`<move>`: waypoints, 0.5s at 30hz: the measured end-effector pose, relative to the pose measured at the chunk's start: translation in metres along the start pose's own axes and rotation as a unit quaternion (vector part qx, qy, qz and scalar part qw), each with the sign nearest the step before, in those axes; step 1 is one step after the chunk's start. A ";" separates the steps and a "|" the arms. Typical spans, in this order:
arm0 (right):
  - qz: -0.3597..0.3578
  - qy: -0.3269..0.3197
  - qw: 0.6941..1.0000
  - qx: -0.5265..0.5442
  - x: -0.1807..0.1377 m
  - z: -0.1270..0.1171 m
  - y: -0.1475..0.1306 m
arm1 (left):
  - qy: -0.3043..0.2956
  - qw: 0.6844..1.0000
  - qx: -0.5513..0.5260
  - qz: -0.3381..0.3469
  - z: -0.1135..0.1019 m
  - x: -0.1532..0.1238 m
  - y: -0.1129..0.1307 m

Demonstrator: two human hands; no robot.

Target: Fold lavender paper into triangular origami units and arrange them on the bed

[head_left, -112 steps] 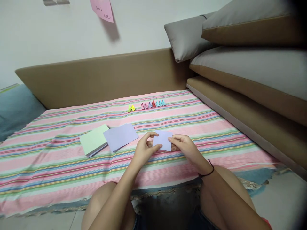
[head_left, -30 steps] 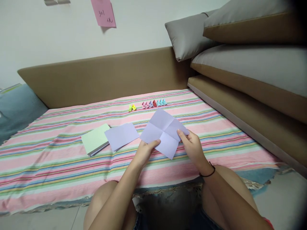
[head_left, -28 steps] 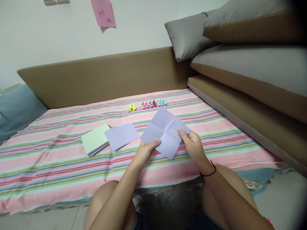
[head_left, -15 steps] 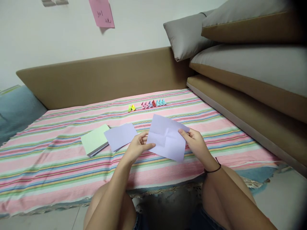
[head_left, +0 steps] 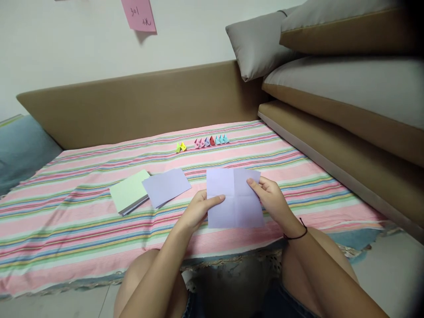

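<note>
I hold an unfolded lilac paper square (head_left: 233,198) with a cross of creases over the striped cloth (head_left: 66,229). My left hand (head_left: 198,209) pinches its left edge with thumb and fingers. My right hand (head_left: 270,197) pinches its right edge near the upper corner. The sheet sits square to me, just above the cloth.
A stack of sheets with a green one (head_left: 128,197) and a lilac one (head_left: 166,187) on top lies to the left. A row of several small folded paper pieces (head_left: 202,142) stands farther back. Brown sofa cushions (head_left: 344,145) rise on the right; a pink note (head_left: 138,15) hangs on the wall.
The folded lilac piece was opened into a full creased sheet, then turned from a diamond position to lie square and lowered toward the cloth.
</note>
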State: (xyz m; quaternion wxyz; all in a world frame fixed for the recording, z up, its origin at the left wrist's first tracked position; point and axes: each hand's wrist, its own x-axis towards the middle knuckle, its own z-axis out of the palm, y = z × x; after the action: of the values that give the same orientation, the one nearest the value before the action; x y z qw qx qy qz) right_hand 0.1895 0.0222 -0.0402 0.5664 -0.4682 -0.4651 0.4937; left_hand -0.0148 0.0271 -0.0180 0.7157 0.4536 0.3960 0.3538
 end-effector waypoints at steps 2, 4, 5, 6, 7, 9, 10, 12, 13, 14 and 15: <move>0.002 -0.001 1.000 0.021 -0.001 0.000 -0.002 | -0.001 1.000 -0.010 -0.002 0.002 -0.001 0.000; 0.010 -0.015 0.999 0.043 -0.003 -0.001 -0.005 | 0.012 1.000 -0.017 0.002 0.004 -0.001 0.002; 0.017 -0.028 0.998 0.053 -0.004 -0.001 -0.006 | 0.017 1.000 -0.021 0.006 0.004 -0.001 0.002; 0.023 -0.042 0.997 0.061 -0.005 -0.001 -0.007 | 0.020 0.999 -0.027 0.013 0.004 -0.001 0.003; 0.030 -0.056 0.996 0.068 -0.005 -0.001 -0.008 | 0.020 0.999 -0.033 0.020 0.005 -0.001 0.003; 0.036 -0.078 0.993 0.082 -0.007 0.000 -0.009 | 0.018 0.998 -0.045 0.027 0.005 -0.001 0.004; 0.036 -0.083 0.992 0.089 -0.007 0.000 -0.009 | 0.017 0.998 -0.052 0.029 0.005 -0.001 0.004; 0.036 -0.084 0.991 0.101 -0.008 0.001 -0.009 | 0.012 0.997 -0.066 0.030 0.005 -0.001 0.003; 0.034 -0.083 0.990 0.106 -0.008 0.001 -0.009 | 0.007 0.997 -0.073 0.031 0.005 -0.001 0.003; 0.030 -0.079 0.990 0.110 -0.009 0.002 -0.009 | 0.002 0.996 -0.078 0.033 0.006 -0.001 0.002; 0.026 -0.076 0.990 0.113 -0.009 0.002 -0.009 | -0.003 0.996 -0.083 0.035 0.006 -0.001 0.002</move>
State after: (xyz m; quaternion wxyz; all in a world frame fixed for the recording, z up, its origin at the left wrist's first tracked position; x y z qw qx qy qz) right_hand 0.1878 0.0128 -0.0320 0.5657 -0.3743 -0.4351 0.5921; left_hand -0.0100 0.0244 -0.0143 0.7392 0.4069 0.3471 0.4093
